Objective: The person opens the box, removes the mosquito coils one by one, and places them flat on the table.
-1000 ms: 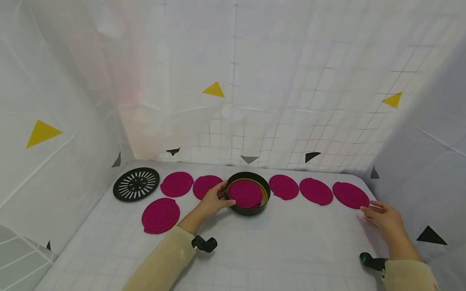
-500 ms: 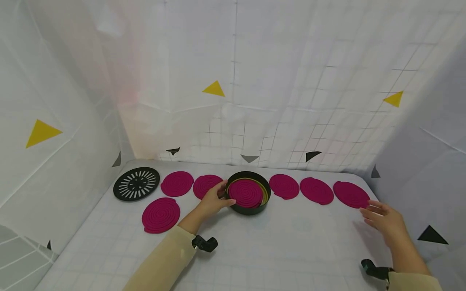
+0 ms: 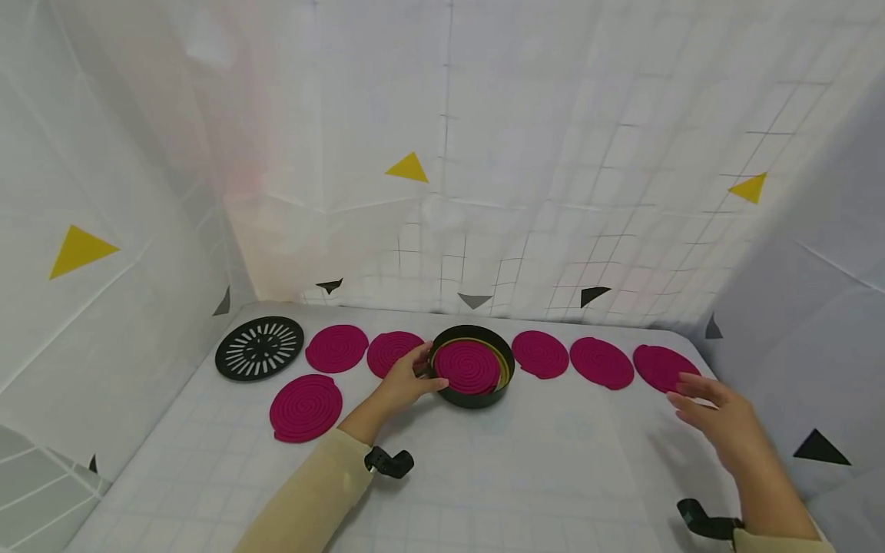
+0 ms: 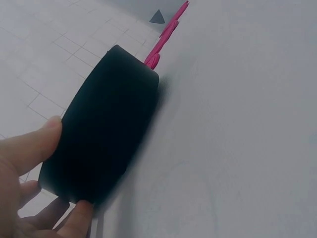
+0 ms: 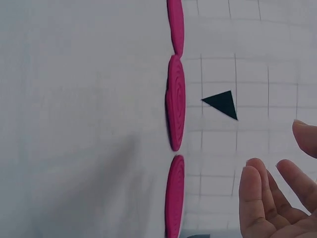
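Observation:
In the head view my left hand [image 3: 401,382] grips the left side of a round black holder [image 3: 473,402], which stands in the middle of the white table. Inside the holder lies a magenta spiral coaster [image 3: 466,368], with a yellow edge showing around it. The left wrist view shows the holder's dark side wall [image 4: 106,119] between thumb and fingers. My right hand [image 3: 726,422] is held above the table at the right, holding nothing, its fingers apart. Its fingertips overlap the rightmost magenta coaster [image 3: 657,364] in the head view; in the right wrist view the hand [image 5: 272,203] appears apart from the coasters.
Right of the holder lie two more magenta coasters, a near one [image 3: 540,355] and a middle one [image 3: 601,363]. Several others, such as the front one [image 3: 306,408], lie left. A black slotted disc [image 3: 259,349] lies far left. White sheet walls [image 3: 553,153] enclose the table.
My right hand has drawn slightly back, then moved left and inward over the rightmost coaster. The left hand and the holder have stayed where they were.

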### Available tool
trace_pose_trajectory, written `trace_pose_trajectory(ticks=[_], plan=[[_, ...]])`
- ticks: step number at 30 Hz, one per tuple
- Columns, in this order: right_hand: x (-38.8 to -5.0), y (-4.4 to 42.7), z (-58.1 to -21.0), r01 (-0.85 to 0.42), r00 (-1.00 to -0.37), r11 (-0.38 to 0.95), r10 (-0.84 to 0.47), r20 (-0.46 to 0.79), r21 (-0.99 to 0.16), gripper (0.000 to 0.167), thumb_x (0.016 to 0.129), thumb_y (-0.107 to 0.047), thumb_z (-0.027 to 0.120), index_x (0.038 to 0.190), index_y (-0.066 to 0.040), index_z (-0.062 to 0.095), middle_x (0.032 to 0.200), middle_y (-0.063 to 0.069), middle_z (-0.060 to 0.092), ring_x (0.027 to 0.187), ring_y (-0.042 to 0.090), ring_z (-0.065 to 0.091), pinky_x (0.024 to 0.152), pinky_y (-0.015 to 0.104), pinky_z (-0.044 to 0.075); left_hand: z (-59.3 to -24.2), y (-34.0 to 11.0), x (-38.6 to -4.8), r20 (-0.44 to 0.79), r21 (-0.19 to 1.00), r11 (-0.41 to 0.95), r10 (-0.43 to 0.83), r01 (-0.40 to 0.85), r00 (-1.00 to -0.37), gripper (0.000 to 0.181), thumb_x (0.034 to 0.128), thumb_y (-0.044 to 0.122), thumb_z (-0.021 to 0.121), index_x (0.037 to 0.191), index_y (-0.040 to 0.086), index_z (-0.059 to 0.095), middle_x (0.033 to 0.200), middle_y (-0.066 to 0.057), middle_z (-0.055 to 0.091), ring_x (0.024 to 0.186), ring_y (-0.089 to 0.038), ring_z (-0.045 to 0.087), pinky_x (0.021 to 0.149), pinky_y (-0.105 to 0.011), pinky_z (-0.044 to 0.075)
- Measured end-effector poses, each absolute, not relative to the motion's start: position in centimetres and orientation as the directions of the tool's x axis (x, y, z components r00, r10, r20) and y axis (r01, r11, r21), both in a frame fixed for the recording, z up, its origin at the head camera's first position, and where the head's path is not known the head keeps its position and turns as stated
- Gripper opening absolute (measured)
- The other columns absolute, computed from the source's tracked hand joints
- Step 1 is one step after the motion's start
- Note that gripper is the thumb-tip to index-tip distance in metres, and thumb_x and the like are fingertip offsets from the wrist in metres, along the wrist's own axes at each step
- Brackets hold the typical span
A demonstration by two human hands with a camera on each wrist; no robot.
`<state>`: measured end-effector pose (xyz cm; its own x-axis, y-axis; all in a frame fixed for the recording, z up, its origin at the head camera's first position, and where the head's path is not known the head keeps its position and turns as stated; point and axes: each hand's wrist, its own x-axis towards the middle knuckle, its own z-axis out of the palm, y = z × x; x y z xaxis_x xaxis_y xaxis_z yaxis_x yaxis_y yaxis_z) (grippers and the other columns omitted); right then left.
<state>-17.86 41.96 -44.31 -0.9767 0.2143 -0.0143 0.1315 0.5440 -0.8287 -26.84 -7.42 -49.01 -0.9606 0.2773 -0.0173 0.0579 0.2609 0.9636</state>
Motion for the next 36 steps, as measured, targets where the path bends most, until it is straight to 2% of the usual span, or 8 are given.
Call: trace_pose_trajectory(ticks=[5, 14, 24, 28, 36], plan=[[-17.3, 40.1, -43.2, 0.051, -0.988, 0.594, 0.145, 0.045, -0.803, 0.074, 0.096, -0.04, 0.067, 0.148, 0.005, 0.038, 0.136, 0.03, 0.048, 0.083, -0.01, 0.061, 0.069, 0.01, 0.051, -49.0, -7.4, -26.8, -0.013, 0.965, 0.256, 0.28, 0.061, -0.96, 0.085, 0.0857, 0.021, 0.082, 0.156, 0.01, 0.034, 0.153, -0.013, 0.044, 0.139, -0.034, 0.043, 0.109, -0.049, 0.042], [-17.1, 37.1, -42.0, -0.1, -0.986, 0.556, 0.055, 0.156, -0.825, 0.062, 0.098, -0.027, 0.067, 0.145, 0.006, 0.042, 0.133, 0.026, 0.049, 0.089, -0.01, 0.061, 0.075, 0.009, 0.051, -48.9, -7.4, -26.5, -0.008, 0.958, 0.277, 0.276, 0.071, -0.961, 0.084, 0.0866, 0.019, 0.081, 0.156, 0.01, 0.035, 0.153, -0.013, 0.044, 0.139, -0.033, 0.044, 0.109, -0.048, 0.042], [-17.9, 33.9, -41.0, -0.125, -0.986, 0.564, 0.022, 0.166, -0.816, 0.062, 0.096, -0.034, 0.068, 0.144, -0.001, 0.048, 0.139, 0.021, 0.05, 0.099, -0.008, 0.054, 0.078, 0.013, 0.052, -48.9, -7.3, -26.5, -0.004, 0.957, 0.281, 0.274, 0.076, -0.962, 0.084, 0.0866, 0.019, 0.081, 0.156, 0.009, 0.034, 0.153, -0.014, 0.043, 0.139, -0.034, 0.043, 0.109, -0.047, 0.043], [-18.6, 32.3, -40.7, -0.135, -0.987, 0.571, -0.003, 0.163, -0.809, 0.059, 0.097, -0.035, 0.068, 0.145, -0.006, 0.05, 0.139, 0.019, 0.052, 0.098, -0.003, 0.058, 0.078, 0.015, 0.053, -48.9, -7.3, -26.6, 0.003, 0.961, 0.265, 0.284, 0.082, -0.959, 0.084, 0.0862, 0.017, 0.081, 0.155, 0.006, 0.034, 0.153, -0.016, 0.043, 0.138, -0.036, 0.043, 0.109, -0.045, 0.043], [-20.1, 29.3, -40.8, -0.152, -0.988, 0.566, -0.057, 0.145, -0.81, 0.055, 0.095, -0.035, 0.069, 0.141, -0.009, 0.054, 0.133, 0.015, 0.057, 0.106, 0.02, 0.061, 0.08, 0.019, 0.053, -48.7, -7.3, -26.5, 0.014, 0.971, 0.225, 0.29, 0.083, -0.957, 0.084, 0.0867, 0.01, 0.08, 0.155, 0.001, 0.032, 0.153, -0.022, 0.041, 0.138, -0.041, 0.041, 0.11, -0.05, 0.04]])
